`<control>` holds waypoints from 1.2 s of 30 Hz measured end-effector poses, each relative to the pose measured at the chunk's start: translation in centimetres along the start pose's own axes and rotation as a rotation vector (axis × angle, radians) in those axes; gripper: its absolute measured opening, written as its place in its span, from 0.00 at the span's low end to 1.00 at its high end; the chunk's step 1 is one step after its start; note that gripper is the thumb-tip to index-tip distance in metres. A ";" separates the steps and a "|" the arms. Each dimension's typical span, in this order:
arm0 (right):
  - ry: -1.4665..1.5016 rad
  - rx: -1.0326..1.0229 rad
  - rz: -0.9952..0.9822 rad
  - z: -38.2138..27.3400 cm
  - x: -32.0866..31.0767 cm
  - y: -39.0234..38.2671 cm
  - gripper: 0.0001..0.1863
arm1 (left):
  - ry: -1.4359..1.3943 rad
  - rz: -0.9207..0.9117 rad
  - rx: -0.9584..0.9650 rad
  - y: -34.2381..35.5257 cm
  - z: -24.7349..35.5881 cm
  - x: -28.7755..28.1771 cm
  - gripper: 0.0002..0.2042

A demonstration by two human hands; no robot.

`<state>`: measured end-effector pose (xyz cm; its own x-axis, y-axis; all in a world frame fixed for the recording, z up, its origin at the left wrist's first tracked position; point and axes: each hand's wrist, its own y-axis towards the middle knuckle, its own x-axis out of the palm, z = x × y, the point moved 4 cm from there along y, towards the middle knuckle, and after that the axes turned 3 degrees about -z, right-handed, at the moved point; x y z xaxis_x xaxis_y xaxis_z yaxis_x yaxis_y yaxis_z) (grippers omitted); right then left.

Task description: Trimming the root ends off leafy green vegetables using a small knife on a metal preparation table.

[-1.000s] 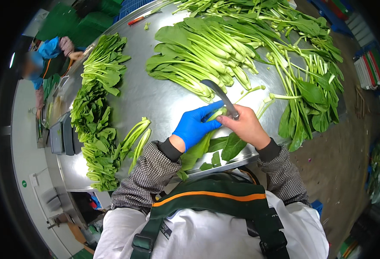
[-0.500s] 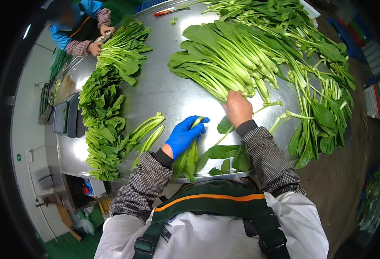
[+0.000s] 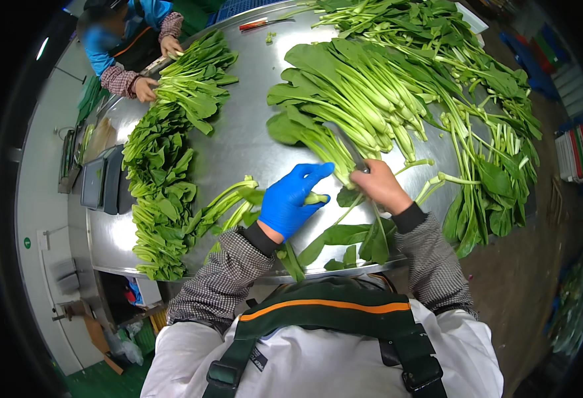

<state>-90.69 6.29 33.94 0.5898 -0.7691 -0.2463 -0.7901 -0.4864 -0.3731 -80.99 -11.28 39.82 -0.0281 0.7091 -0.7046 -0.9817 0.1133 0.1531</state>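
Observation:
My left hand, in a blue glove, is closed round a leafy green stalk whose pale cut end pokes out between the fingers. Its thumb and forefinger reach toward the base of another leafy green. Bare and closed, my right hand grips a knife; the dark blade points up and left, lying against that green's stems. Just beyond is the big pile of leafy greens, pale stem ends toward the right. Loose leaves lie below my hands.
A row of leafy greens lines the table's left side. Trimmed greens and scraps cover the right. A red-handled knife lies at the far edge of the metal table. A co-worker's hands handle greens at far left.
My left hand has moved slightly right, closer to my right hand. The knife blade now shows in my right hand, beside a green separated from the pile's near edge. The co-worker's hands have spread apart.

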 end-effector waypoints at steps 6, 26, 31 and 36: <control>0.590 0.130 -0.334 -1.5 -2.0 -5.3 0.14 | 0.302 -0.114 0.194 2.9 3.8 1.5 0.28; -0.497 -0.518 0.660 -2.0 -7.1 -9.7 0.04 | -0.781 -0.466 -0.412 6.4 3.3 4.5 0.17; -0.739 -0.635 0.621 -2.2 -6.6 -8.5 0.05 | -0.899 -0.524 -0.561 6.6 6.6 3.4 0.16; -0.712 -0.430 0.585 2.3 -6.9 -7.4 0.06 | -0.965 -0.521 -0.574 6.4 4.9 4.1 0.17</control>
<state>-88.53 16.16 36.33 -0.0572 -0.5768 -0.8149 -0.8970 -0.3287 0.2956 -86.50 -4.27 41.32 0.3016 0.9214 0.2451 -0.7815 0.3862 -0.4900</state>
